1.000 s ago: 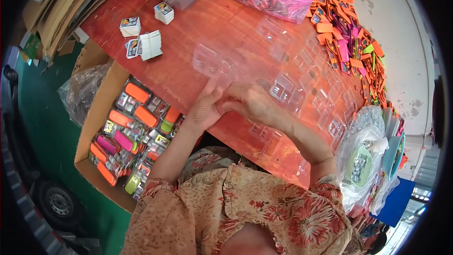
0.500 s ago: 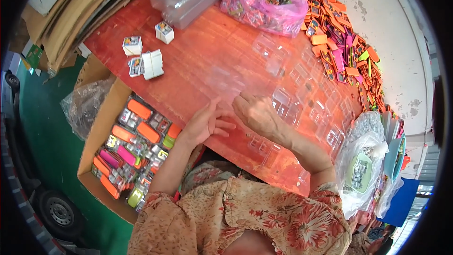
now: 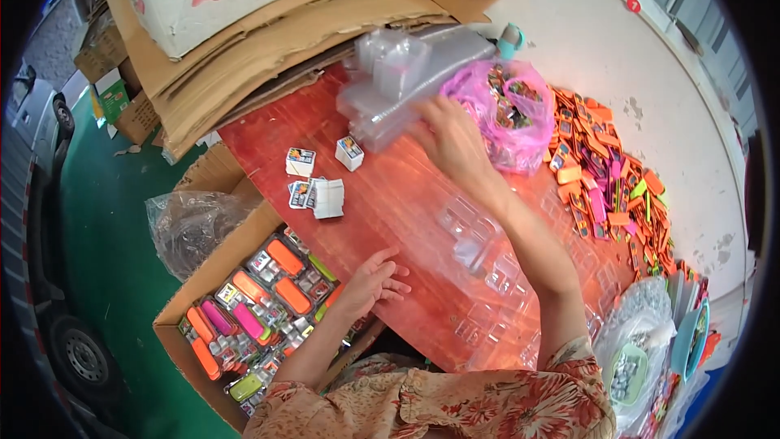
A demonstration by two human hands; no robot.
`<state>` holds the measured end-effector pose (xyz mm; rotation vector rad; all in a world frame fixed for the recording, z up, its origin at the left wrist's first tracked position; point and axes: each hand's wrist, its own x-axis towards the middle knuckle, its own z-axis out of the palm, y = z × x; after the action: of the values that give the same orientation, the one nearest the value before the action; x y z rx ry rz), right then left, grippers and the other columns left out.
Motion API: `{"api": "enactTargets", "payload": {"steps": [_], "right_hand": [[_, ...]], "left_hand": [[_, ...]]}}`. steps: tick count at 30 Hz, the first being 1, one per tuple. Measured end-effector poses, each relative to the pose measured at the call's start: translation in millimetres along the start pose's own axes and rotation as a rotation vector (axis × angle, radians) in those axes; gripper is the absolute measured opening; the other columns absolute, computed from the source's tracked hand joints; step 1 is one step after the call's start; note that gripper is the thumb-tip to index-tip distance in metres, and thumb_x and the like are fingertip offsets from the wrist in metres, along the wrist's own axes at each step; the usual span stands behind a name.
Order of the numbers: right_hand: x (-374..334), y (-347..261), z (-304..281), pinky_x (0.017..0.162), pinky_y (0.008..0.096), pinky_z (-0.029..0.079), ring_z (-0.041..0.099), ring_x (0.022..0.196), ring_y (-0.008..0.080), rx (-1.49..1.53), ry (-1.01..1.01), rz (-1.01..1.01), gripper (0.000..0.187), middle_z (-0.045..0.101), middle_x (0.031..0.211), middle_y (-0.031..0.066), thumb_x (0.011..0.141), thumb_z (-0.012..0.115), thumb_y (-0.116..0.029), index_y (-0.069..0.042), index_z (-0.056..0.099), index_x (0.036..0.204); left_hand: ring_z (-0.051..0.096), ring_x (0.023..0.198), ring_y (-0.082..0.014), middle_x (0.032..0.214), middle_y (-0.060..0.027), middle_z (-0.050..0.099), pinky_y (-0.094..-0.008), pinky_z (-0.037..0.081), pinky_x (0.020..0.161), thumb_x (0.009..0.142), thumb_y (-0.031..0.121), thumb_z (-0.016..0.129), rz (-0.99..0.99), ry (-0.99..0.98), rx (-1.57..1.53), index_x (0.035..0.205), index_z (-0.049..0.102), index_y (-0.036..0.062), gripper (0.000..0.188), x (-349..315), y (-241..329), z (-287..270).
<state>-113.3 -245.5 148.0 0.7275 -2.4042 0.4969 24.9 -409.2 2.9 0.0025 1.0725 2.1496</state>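
Over the near edge of the red table (image 3: 370,232), my left hand (image 3: 375,284) is open, fingers apart and nothing in them. My right hand (image 3: 455,142) reaches to the far side, at the stack of clear plastic sleeves (image 3: 447,61); its fingertips are blurred, so whether they grip the plastic is unclear. Clear moulded plastic blisters (image 3: 504,275) lie below my right forearm. Small printed card stacks (image 3: 301,162) sit left of the sleeves, with a white banded stack (image 3: 328,198) nearer me. A pink plastic bag (image 3: 508,142) of small wrapped pieces stands beside my right hand.
A cardboard box (image 3: 175,319) of packed orange and pink items stands at the left. Flattened cardboard (image 3: 268,36) is stacked at the far left. Orange and pink plastic pieces (image 3: 601,167) lie heaped along the wall. A pale green basket (image 3: 626,374) and a teal bowl (image 3: 691,341) are at right.
My right hand has moved from beside my left hand away to the far plastic sleeves. The left hand stays near the table's front edge. The view has shifted towards the far left.
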Motion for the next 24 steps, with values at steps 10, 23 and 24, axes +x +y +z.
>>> {"api": "enactTargets", "payload": {"steps": [10,23,24], "right_hand": [[71.5,59.0,81.2,0.076,0.0367,0.040,0.047,0.091,0.0304,-0.159,-0.006,0.127,0.046,0.051,0.094,0.0152,0.063,0.063,-0.008,-0.004,0.045,0.104],[-63.2,-22.3,14.9,0.060,0.0335,0.042,0.051,0.070,0.0267,0.166,0.061,0.053,0.029,0.050,0.076,0.0136,0.067,0.057,0.000,0.001,0.049,0.096],[-69.4,-25.0,7.2,0.061,0.0337,0.042,0.051,0.070,0.0270,0.224,-0.005,0.080,0.029,0.051,0.075,0.0132,0.066,0.059,0.000,0.001,0.051,0.095]], "left_hand": [[0.056,0.080,-0.0256,0.098,-0.0137,0.049,-0.0345,0.047,0.066,0.086,0.026,0.041,0.043,0.049,-0.110,0.123,0.026,0.0059,0.044,24.0,12.0,-11.1],[0.047,0.098,-0.0231,0.107,-0.0081,0.049,-0.0403,0.040,0.079,0.073,0.061,0.038,0.417,-0.353,-0.726,0.118,0.038,0.0106,0.067,103.4,67.0,36.4],[0.047,0.098,-0.0225,0.108,-0.0076,0.049,-0.0405,0.041,0.078,0.074,0.060,0.039,0.431,-0.388,-0.650,0.118,0.037,0.0110,0.066,100.1,63.6,32.6]]}}
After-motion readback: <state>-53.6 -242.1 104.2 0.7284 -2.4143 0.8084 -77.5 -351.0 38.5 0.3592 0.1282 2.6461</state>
